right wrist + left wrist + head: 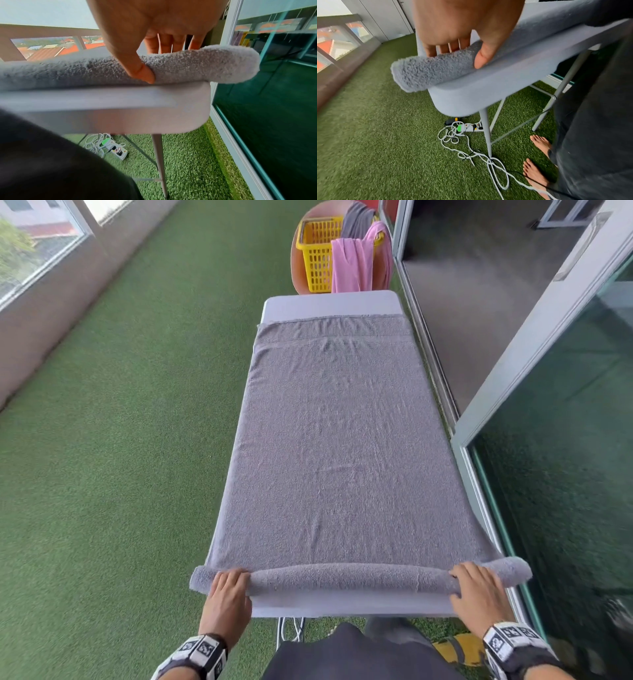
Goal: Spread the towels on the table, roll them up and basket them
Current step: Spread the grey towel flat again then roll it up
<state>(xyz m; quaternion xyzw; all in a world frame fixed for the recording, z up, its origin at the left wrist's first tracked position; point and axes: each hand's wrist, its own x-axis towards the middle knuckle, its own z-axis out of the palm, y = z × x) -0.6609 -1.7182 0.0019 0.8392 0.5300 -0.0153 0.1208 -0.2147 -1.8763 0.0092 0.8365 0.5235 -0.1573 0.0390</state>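
Head view showed a grey towel [346,446] spread flat along the pale tabletop [329,307], its near edge already turned into a low roll across the near end. The left hand [226,594] gripped the roll near its left end — fingers [447,46] curled over the top, thumb pressed against the near side. The right hand [478,587] held the roll near its right end the same way, its thumb dug into the pile in the right wrist view. Both roll ends overhung the tabletop's sides. Beyond the far end stood a yellow basket [317,254] with a pink towel [356,265] and a dark grey one draped over its rim. A power strip [471,127] and white cables lay on the green turf [120,422] underneath.
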